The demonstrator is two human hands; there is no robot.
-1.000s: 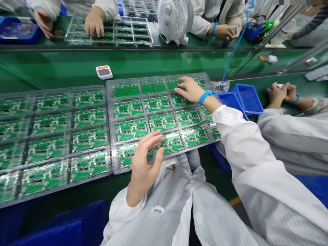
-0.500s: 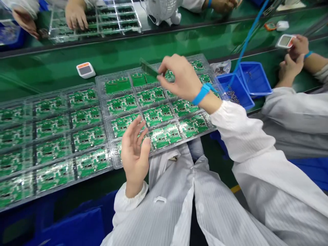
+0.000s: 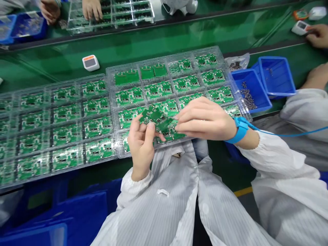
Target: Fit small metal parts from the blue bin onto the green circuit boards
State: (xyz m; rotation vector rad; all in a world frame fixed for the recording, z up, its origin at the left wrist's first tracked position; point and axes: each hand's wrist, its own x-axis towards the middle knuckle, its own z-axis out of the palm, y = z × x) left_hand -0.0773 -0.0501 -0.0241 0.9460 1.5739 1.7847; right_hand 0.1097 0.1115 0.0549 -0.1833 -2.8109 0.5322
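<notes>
The left hand [image 3: 139, 145] and right hand [image 3: 205, 119] hold a green circuit board [image 3: 155, 115] between them, just above the tray. The left grip pinches the board between thumb and curled fingers. The right grip is closed, its fingers [image 3: 197, 118] pressed together and reaching toward the board's far end.

Beneath the hands lies a clear plastic tray [image 3: 112, 73], its cells filled with similar boards. A second tray [image 3: 51, 87] touches its left side. To the right of the frame stand two blue bins [image 3: 263, 102] [image 3: 282, 92], the nearer holding small dark parts [image 3: 247, 97]. A small white meter [image 3: 90, 62] sits beyond the trays on the green counter [image 3: 166, 37].

Both forearms angle inward from white smock sleeves [image 3: 276, 160], the right arm reaching across from the lower right. A blue wrist strap [image 3: 238, 131] circles the right wrist, its blue cord [image 3: 289, 135] running off to the right. A co-worker's hand [image 3: 319, 36] lies at the upper right, and another co-worker's hand [image 3: 92, 7] rests on a tray [image 3: 110, 17] at the top of the frame.
</notes>
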